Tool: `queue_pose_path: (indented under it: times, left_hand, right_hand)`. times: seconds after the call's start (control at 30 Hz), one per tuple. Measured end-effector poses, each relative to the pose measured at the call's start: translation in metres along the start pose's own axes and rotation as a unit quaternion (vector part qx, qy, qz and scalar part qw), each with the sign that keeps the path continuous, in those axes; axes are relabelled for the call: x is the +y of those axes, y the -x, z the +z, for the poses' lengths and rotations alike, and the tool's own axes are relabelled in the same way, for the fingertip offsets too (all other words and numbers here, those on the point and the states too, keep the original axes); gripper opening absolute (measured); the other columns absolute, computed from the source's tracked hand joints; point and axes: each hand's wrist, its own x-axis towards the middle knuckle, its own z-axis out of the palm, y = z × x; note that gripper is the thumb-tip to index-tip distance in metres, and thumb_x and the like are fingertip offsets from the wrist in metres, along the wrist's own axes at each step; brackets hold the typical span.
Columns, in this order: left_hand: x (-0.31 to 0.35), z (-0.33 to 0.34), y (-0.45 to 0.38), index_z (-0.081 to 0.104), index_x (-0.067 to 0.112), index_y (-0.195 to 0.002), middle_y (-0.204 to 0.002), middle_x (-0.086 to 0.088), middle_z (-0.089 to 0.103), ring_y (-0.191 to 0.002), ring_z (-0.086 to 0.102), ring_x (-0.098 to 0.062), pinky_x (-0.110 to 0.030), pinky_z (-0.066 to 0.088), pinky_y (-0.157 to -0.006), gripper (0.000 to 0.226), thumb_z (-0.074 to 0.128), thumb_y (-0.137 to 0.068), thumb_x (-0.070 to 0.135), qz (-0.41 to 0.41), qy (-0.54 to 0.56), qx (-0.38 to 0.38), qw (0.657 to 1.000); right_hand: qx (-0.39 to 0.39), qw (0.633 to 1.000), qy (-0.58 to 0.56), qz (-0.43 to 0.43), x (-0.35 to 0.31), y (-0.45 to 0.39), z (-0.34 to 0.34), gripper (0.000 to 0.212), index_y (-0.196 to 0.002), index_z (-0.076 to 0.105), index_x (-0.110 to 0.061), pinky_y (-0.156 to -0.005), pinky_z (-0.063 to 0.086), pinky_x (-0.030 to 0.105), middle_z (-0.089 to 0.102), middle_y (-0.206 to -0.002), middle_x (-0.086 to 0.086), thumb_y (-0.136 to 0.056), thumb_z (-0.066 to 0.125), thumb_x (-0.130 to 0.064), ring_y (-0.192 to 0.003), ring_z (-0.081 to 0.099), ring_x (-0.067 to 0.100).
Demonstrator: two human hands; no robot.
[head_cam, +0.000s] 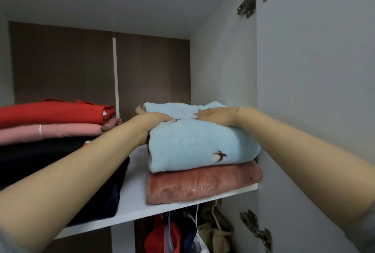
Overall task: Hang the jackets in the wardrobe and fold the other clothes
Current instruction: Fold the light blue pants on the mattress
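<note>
A folded light-blue fleece garment (pixel 198 143) lies on top of a folded dusty-pink velvet garment (pixel 203 185) at the right end of the white wardrobe shelf (pixel 134 198). My left hand (pixel 151 120) rests on the blue garment's top left, thumb down its left side and fingers over the top. My right hand (pixel 218 116) lies flat on its top right with straight fingers. Both forearms reach in from below.
A stack of folded red (pixel 50 112), pink (pixel 48 132) and dark navy (pixel 40 163) clothes fills the shelf's left part. Below the shelf hang jackets (pixel 182 232) on hangers. The open door with hinges (pixel 256 228) stands close on the right.
</note>
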Motion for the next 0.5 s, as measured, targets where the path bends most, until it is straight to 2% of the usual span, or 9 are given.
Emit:
queue_pose_path:
  times: [0.03, 0.07, 0.13, 0.2, 0.27, 0.3, 0.37, 0.4, 0.5]
  left_hand:
    - [0.003, 0.002, -0.002, 0.012, 0.030, -0.156, -0.155, 0.005, 0.025, -0.140, 0.029, -0.021, -0.038, 0.030, -0.111, 0.094, 0.074, -0.084, 0.029, 0.084, -0.088, 0.083, 0.989]
    - [0.007, 0.004, -0.003, 0.012, 0.037, -0.154, -0.161, 0.006, 0.013, -0.146, 0.017, -0.024, -0.043, 0.022, -0.115, 0.092, 0.072, -0.085, 0.036, 0.162, -0.194, 0.114, 0.961]
    - [0.014, 0.014, -0.008, 0.030, 0.032, -0.151, -0.163, -0.001, 0.016, -0.147, 0.017, -0.028, -0.045, 0.019, -0.116, 0.064, 0.055, -0.094, 0.047, 0.207, -0.319, 0.028, 0.925]
    - [0.003, 0.030, -0.013, 0.040, 0.017, -0.147, -0.155, -0.011, 0.035, -0.137, 0.036, -0.028, -0.035, 0.028, -0.109, 0.051, 0.035, -0.104, 0.043, 0.159, -0.392, -0.085, 0.902]
    - [-0.013, 0.038, -0.015, 0.050, 0.021, -0.136, -0.144, -0.008, 0.048, -0.112, 0.051, -0.016, -0.023, 0.033, -0.089, 0.043, 0.027, -0.106, 0.041, 0.146, -0.425, -0.103, 0.887]
    - [-0.018, 0.038, -0.014, 0.051, 0.024, -0.133, -0.144, -0.007, 0.048, -0.109, 0.050, -0.014, -0.023, 0.034, -0.090, 0.040, 0.027, -0.105, 0.042, 0.139, -0.427, -0.109, 0.887]
    - [-0.021, 0.033, -0.016, 0.042, 0.021, -0.144, -0.154, -0.008, 0.035, -0.134, 0.038, -0.024, -0.032, 0.030, -0.108, 0.047, 0.030, -0.105, 0.043, 0.120, -0.399, -0.127, 0.900]
    - [-0.019, 0.028, -0.012, 0.042, 0.020, -0.145, -0.151, -0.006, 0.036, -0.138, 0.035, -0.024, -0.032, 0.029, -0.109, 0.048, 0.032, -0.105, 0.044, 0.102, -0.376, -0.140, 0.910]
    - [-0.009, 0.019, 0.007, 0.056, 0.031, -0.111, -0.116, 0.011, 0.049, -0.098, 0.049, -0.003, -0.019, 0.035, -0.079, 0.025, 0.042, -0.101, 0.049, 0.050, -0.291, -0.149, 0.944]
  right_hand:
    - [0.009, 1.000, -0.001, 0.012, 0.001, -0.006, 0.006, 0.090, -0.143, 0.038, -0.043, -0.119, 0.024, 0.043, 0.037, -0.153, -0.007, -0.067, 0.020, -0.088, -0.143, 0.033, 0.023]
    - [0.020, 1.000, -0.014, 0.015, 0.003, -0.011, 0.011, 0.081, -0.130, 0.048, -0.042, -0.114, 0.032, 0.042, 0.048, -0.142, -0.006, -0.068, 0.020, -0.085, -0.134, 0.043, 0.023]
    - [0.033, 0.998, -0.047, 0.025, 0.010, -0.020, 0.019, 0.060, -0.113, 0.056, -0.044, -0.107, 0.040, 0.042, 0.056, -0.123, -0.006, -0.077, 0.022, -0.078, -0.119, 0.053, 0.022]
    - [0.034, 0.996, -0.075, 0.039, 0.020, -0.031, 0.027, 0.060, -0.125, 0.054, -0.037, -0.106, 0.041, 0.042, 0.056, -0.128, -0.003, -0.087, 0.028, -0.075, -0.117, 0.054, 0.023]
    - [0.024, 0.995, -0.077, 0.055, 0.024, -0.038, 0.032, 0.065, -0.138, 0.048, -0.035, -0.109, 0.040, 0.041, 0.053, -0.137, -0.003, -0.087, 0.034, -0.074, -0.123, 0.051, 0.022]
    - [0.016, 0.996, -0.068, 0.052, 0.024, -0.040, 0.033, 0.064, -0.141, 0.046, -0.037, -0.110, 0.038, 0.040, 0.050, -0.141, -0.004, -0.088, 0.035, -0.072, -0.127, 0.048, 0.022]
    - [0.009, 0.996, -0.079, 0.028, 0.021, -0.037, 0.030, 0.056, -0.143, 0.046, -0.035, -0.115, 0.032, 0.037, 0.043, -0.150, -0.006, -0.095, 0.040, -0.063, -0.136, 0.042, 0.020]
    - [0.018, 0.995, -0.100, 0.017, 0.019, -0.033, 0.028, 0.050, -0.141, 0.051, -0.033, -0.116, 0.030, 0.036, 0.043, -0.151, -0.005, -0.097, 0.044, -0.057, -0.138, 0.040, 0.020]
    - [0.100, 0.990, -0.095, 0.000, 0.014, -0.013, 0.018, 0.035, -0.126, 0.065, -0.028, -0.109, 0.037, 0.034, 0.057, -0.139, -0.002, -0.099, 0.048, -0.043, -0.129, 0.050, 0.021]
